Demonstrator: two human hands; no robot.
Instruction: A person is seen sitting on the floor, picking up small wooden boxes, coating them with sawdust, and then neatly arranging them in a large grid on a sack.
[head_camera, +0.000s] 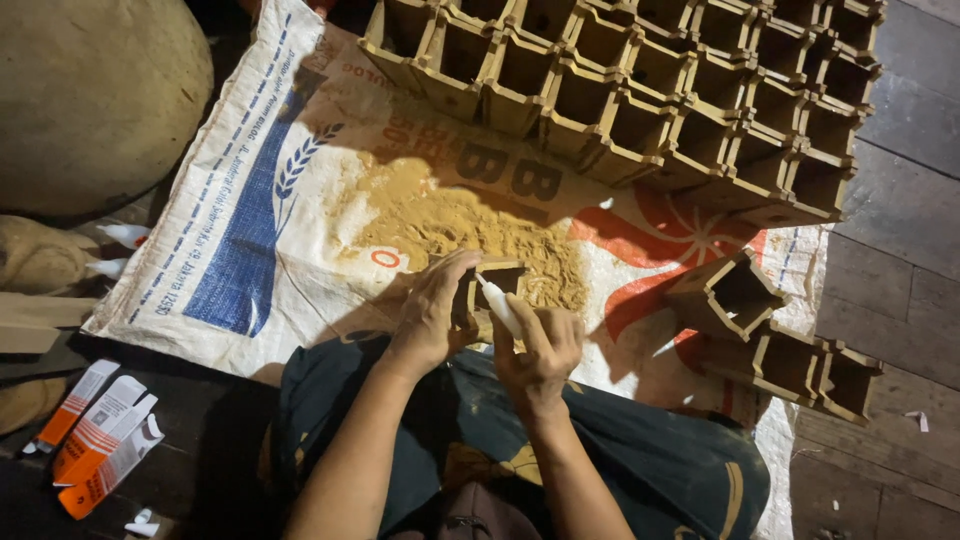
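Two hands are engaged over a printed woven sack (250, 210). The left hand (432, 312) is clamped around a small wooden box (492, 280), held just above a sawdust pile (470, 235). The right hand (540, 350) is closed on a white glue tube (498, 305), its nozzle touching the box edge. Judged best: the box kept steady, the nozzle run along the joint, squeeze kept light. A large grid of joined open wooden boxes (660, 90) is seen beyond, its cells apparently empty; three loose boxes (780, 340) lie at right, also empty-looking. Orange-and-white cartons (100, 435) lie at left, contents not visible.
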